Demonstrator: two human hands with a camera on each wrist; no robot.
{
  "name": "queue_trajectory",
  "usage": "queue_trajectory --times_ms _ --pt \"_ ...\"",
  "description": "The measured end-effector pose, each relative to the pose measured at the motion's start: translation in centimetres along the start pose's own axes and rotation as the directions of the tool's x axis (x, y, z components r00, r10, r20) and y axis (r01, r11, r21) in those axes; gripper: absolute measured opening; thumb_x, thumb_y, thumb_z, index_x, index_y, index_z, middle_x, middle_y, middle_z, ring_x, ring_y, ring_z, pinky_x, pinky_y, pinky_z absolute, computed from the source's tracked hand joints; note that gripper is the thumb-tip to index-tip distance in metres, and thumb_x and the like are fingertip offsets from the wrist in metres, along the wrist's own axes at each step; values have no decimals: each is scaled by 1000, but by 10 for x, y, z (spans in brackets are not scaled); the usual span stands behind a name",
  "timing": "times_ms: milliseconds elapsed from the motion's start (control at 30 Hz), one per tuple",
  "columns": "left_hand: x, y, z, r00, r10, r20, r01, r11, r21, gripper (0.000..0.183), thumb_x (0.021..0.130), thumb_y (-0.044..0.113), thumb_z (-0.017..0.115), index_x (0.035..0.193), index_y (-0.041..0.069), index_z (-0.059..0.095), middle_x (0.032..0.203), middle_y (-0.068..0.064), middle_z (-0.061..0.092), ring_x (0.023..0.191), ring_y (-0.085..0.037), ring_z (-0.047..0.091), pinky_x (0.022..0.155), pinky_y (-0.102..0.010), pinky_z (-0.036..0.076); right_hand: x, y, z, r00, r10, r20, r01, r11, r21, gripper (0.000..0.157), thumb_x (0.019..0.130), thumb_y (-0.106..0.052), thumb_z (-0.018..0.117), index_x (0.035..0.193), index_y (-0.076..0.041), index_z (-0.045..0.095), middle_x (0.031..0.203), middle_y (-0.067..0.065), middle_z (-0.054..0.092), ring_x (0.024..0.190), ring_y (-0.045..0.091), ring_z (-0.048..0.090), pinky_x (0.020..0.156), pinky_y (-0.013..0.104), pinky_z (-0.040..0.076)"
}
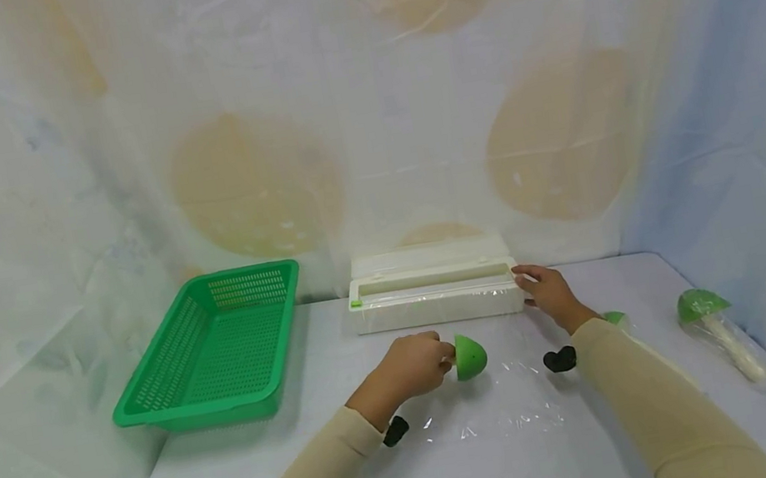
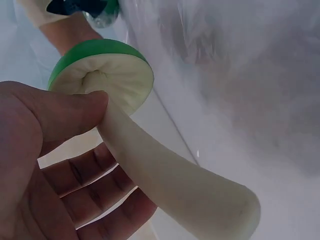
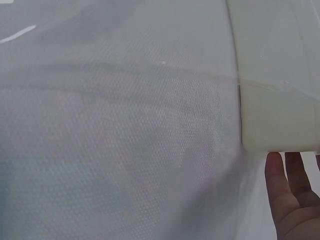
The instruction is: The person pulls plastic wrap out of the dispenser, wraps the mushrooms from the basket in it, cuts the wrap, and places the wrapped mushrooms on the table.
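My left hand [image 1: 415, 365] pinches a toy mushroom [image 1: 470, 357] with a green cap and a thick white stem. In the left wrist view the thumb lies on the stem of the mushroom [image 2: 165, 165] just below the cap, fingers behind it. A white cling film dispenser [image 1: 440, 310] stands at the back of the table with its lid raised. My right hand [image 1: 548, 297] touches its right end; in the right wrist view, fairly straight fingers [image 3: 276, 172] meet the end of the dispenser [image 3: 280, 120]. Clear cling film [image 1: 509, 400] stretches from the dispenser over the table, below the mushroom.
A green plastic basket [image 1: 281, 357] stands at the left. One film-wrapped mushroom [image 1: 731, 345] lies near the right edge; another green cap [image 1: 614, 316] is partly hidden behind my right forearm. Plastic sheeting [image 1: 401, 117] hangs behind and at both sides of the table.
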State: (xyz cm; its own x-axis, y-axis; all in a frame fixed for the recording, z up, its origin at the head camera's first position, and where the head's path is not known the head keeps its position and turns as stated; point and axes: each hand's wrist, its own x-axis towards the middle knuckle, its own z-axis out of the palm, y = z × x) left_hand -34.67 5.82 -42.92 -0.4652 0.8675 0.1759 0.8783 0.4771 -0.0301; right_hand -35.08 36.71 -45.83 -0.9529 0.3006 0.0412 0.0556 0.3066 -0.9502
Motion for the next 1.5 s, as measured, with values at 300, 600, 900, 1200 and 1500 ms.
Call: queue_trajectory --times_ms 300,600,900,1200,1500 --pt "3 21 9 998 20 65 -22 999 29 9 91 26 69 98 29 74 75 12 53 59 -5 45 49 -22 37 0 0 -1 1000 -10 8 10 1000 2 45 104 -19 48 144 0 42 153 20 30 131 37 41 98 48 43" --pt "0 30 19 995 39 94 -43 998 46 8 90 25 70 95 28 73 73 11 51 60 -6 47 50 -24 38 -3 -1 0 1000 3 13 -3 1000 4 45 105 -18 47 145 0 41 153 21 30 131 36 40 99 47 42" --pt "-4 31 26 997 32 66 -34 999 30 14 88 28 70 102 27 71 75 10 53 61 -7 48 50 -25 40 -3 0 1 1000 -19 9 19 999 -38 44 105 -21 45 145 -1 42 154 21 29 132 37 38 99 49 42" --pt "-8 32 18 998 17 68 -15 999 -29 21 87 27 71 108 25 72 78 10 55 63 -7 51 53 -26 42 -9 -6 0 1000 -25 3 26 982 -185 42 107 -20 40 144 0 40 151 24 31 130 40 41 97 49 44" --pt "-9 26 18 999 43 28 -42 998 -41 10 91 20 68 99 24 72 76 11 55 65 -6 52 55 -23 43 -22 -9 -13 999 9 51 8 947 -322 49 105 -22 45 150 -4 33 153 24 28 119 44 52 92 51 46"
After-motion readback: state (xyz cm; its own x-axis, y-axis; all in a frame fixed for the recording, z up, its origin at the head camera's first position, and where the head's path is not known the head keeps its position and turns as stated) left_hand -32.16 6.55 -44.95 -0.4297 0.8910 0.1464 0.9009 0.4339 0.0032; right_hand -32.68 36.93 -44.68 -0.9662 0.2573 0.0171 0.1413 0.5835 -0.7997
